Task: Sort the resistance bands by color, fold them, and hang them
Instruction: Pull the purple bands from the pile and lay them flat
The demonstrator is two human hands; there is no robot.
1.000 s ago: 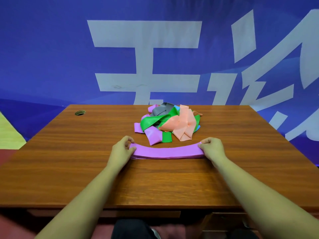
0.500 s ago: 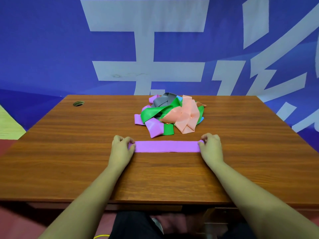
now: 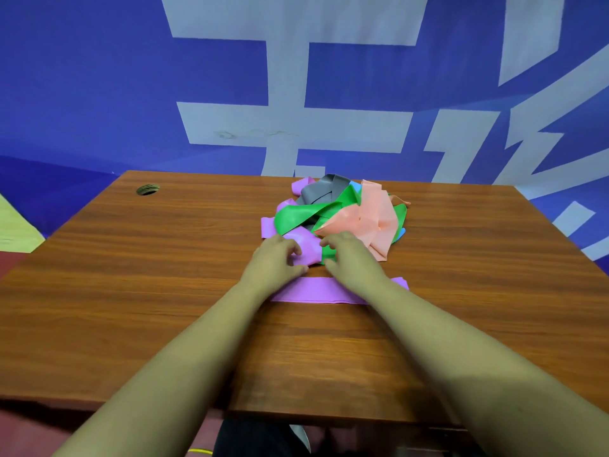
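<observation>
1. Half a second ago each hand pressed one end of the folded purple band (image 3: 316, 290) flat. Now both hands have let go and moved forward to the pile (image 3: 342, 212).
2. The folded purple band lies flat on the bench (image 3: 164, 275), behind the fingers and under both wrists, with no hand on it. Its far right end pokes out beyond the right forearm.
3. The left hand (image 3: 275, 260) has its fingers (image 3: 293, 250) curled onto the loose purple band (image 3: 308, 249) at the near edge of the pile, apparently pinching it.
4. The right hand (image 3: 351, 258) is just beside it, fingers bent down where the green band (image 3: 306, 214) ends. Motion blur hides the tips, so I cannot tell whether they grip anything.
5. Just past the fingers sit the peach band (image 3: 369, 222) and, further back, the grey band (image 3: 321, 191) (a sliver of blue shows too).
6. Judgement: one purple band seems folded, and a second of the same colour is being drawn out. Hanging has not begun, and most of the pile is still unsorted.
</observation>
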